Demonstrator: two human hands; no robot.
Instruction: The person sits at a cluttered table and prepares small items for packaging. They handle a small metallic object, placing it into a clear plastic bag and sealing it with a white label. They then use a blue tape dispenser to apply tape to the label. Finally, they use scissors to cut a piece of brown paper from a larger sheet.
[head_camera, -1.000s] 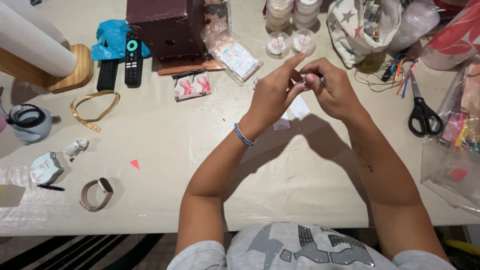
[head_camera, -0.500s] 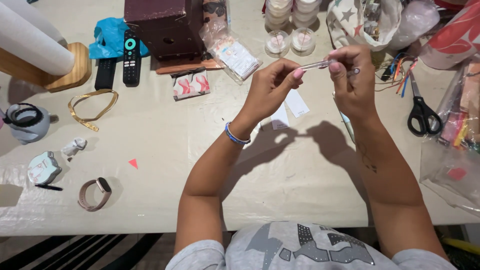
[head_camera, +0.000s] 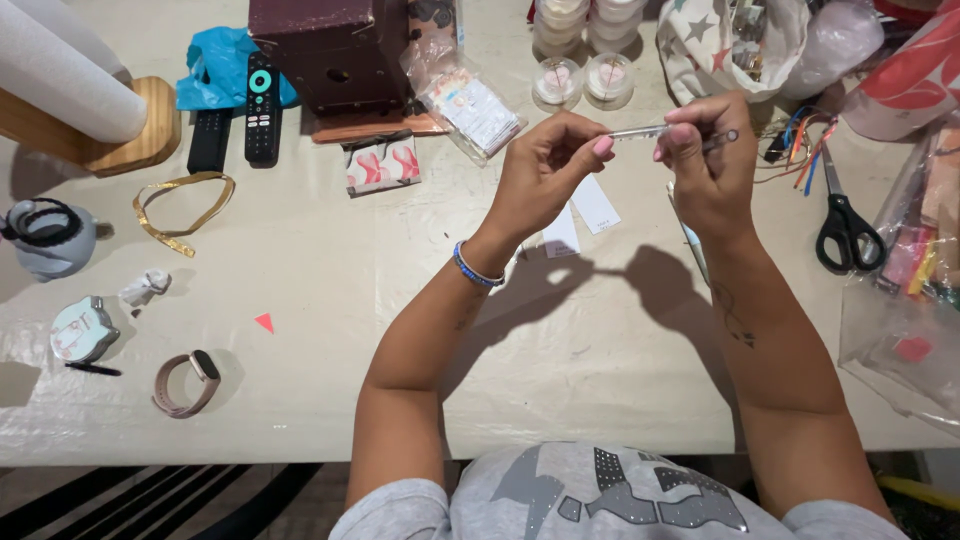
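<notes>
We hold a thin tool (head_camera: 640, 132) between both hands.
It lies level, left to right: left hand (head_camera: 545, 170) pinches one end, right hand (head_camera: 705, 160) closes round the other.

Cream plastic-covered table (head_camera: 330, 260); black-handled steel scissors (head_camera: 843, 225) at right, gold ribbon loop (head_camera: 180, 210) and pink-strapped smartwatch (head_camera: 185, 382) far left of them

A small flat packet (head_camera: 382, 165) with a pink and white pattern lies on the table (head_camera: 300, 260) at the far middle-left. Right of it rests a clear pouch of printed cards (head_camera: 472, 110). Two white paper labels (head_camera: 580, 215) lie nearer, mid-table. A clear plastic bag (head_camera: 915, 300) with colourful contents sits at the right edge.
</notes>
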